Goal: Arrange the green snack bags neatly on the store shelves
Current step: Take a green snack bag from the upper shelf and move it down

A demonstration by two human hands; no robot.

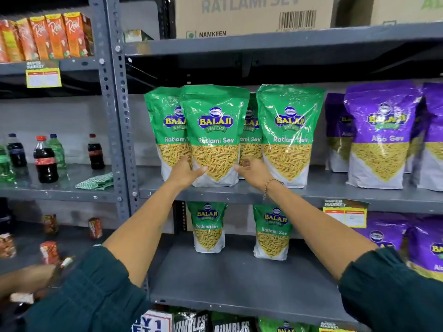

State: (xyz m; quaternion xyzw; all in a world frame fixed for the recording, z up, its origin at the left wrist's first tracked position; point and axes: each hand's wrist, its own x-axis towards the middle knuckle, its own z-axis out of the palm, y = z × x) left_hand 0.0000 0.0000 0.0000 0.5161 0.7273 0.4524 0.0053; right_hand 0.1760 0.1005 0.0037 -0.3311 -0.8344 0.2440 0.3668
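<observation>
Several green Ratlami Sev bags stand upright on the middle shelf [311, 191]. The front centre bag [215, 130] is held at its lower corners: my left hand [183, 172] grips its left side and my right hand [254, 172] its right side. Another green bag [165, 125] stands behind it on the left, one [250, 137] peeks out behind on the right, and a further bag [288, 133] stands beside it on the right. On the shelf below [239, 283] two green bags [208, 227] [272, 232] stand apart.
Purple Aloo Sev bags [380, 135] fill the right of both shelves. A Ratlami Sev carton [254, 15] sits on the top shelf. The left rack holds cola bottles [45, 159], juice cartons [56, 35] and a green cloth [96, 182]. Another person's hand [26, 279] is at lower left.
</observation>
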